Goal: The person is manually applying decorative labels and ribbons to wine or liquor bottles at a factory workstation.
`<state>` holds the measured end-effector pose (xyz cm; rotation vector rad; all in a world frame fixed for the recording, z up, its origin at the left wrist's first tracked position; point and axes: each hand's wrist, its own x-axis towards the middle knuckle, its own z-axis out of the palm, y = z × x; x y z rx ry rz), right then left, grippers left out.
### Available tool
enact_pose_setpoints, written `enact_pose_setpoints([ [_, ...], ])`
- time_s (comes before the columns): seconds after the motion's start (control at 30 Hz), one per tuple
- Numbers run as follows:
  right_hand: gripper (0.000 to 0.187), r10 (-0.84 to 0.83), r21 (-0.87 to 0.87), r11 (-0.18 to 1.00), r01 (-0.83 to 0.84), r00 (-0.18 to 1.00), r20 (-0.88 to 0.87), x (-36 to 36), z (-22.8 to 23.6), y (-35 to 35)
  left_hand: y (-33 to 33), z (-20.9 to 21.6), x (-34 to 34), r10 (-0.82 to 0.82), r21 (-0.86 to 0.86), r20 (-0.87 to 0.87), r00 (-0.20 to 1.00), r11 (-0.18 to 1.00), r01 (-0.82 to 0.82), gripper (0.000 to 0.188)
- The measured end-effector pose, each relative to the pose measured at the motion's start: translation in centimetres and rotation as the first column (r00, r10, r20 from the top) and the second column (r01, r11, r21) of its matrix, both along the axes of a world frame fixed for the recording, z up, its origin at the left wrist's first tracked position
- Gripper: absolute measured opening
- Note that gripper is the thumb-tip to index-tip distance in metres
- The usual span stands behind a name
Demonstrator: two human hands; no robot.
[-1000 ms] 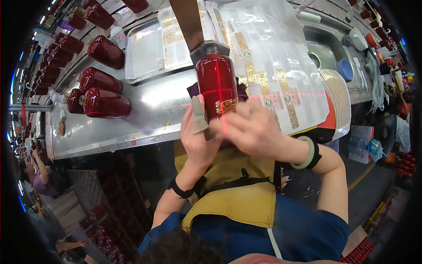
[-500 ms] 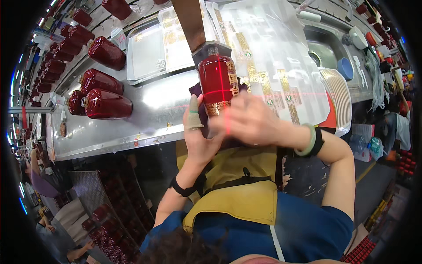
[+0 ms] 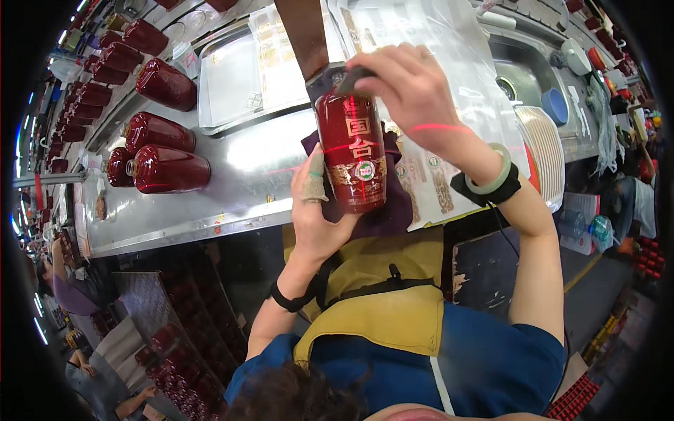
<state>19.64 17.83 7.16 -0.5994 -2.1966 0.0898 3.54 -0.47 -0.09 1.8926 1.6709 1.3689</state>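
Note:
A dark red glass bottle (image 3: 351, 158) with gold lettering and a gold band lies neck-away on a dark purple cloth (image 3: 394, 200). My left hand (image 3: 316, 224) is closed around its left side and base, and pale covers sit on some of its fingers. At the bottle's shoulder, my right hand (image 3: 411, 88) pinches a small dark grey pad (image 3: 356, 78) against the glass by the neck. That pad partly hides the neck and the upper lettering. Thin red laser lines cross the bottle and my right wrist.
Several red bottles (image 3: 172, 168) lie on the metal bench (image 3: 246, 175) at left. A shallow tray (image 3: 228, 77) stands behind. Sheets of gold decals (image 3: 442, 189) cover the right side, before a sink (image 3: 523, 67) with a blue bowl (image 3: 554, 107). A brown metal post (image 3: 303, 35) rises beyond the bottle.
My right hand has moved from the bottle's lower right side up to its shoulder. The bottle has turned, so its lettering now faces up. My left hand stays at its left side.

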Motion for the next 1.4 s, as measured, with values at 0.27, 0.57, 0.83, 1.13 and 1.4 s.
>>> enact_pose_setpoints([
  [0.27, 0.015, 0.042, 0.069, 0.997, -0.046, 0.997, 0.068, -1.4, 0.6, 0.6, -0.4, -0.1, 0.1, 0.011, -0.02, -0.047, 0.999, 1.0, -0.012, 0.1],
  [0.57, 0.03, 0.253, 0.096, 0.961, -0.259, 0.965, 0.067, 2.9, -4.4, -6.8, -0.4, -0.8, -0.3, -0.025, -0.04, 0.032, 0.999, 0.999, 0.027, 0.093],
  [0.83, 0.037, -0.171, -0.634, 0.749, -0.191, 0.869, -0.464, 3.2, -5.3, -14.0, -1.7, -0.6, 0.6, 0.065, 0.125, -0.109, 0.992, 0.991, -0.051, 0.063],
  [1.13, 0.02, -0.395, -0.74, 0.658, 0.136, 0.9, -0.185, 6.5, -4.6, -11.5, -3.4, -2.2, -0.1, 0.174, 0.167, -0.203, 0.963, 0.976, -0.141, 0.066],
  [1.4, 0.019, -0.37, -0.832, 0.523, -0.188, 0.829, -0.42, 7.2, -5.1, -11.7, -0.2, 0.7, 0.0, -0.093, -0.216, 0.093, 0.991, 0.97, 0.111, 0.091],
])
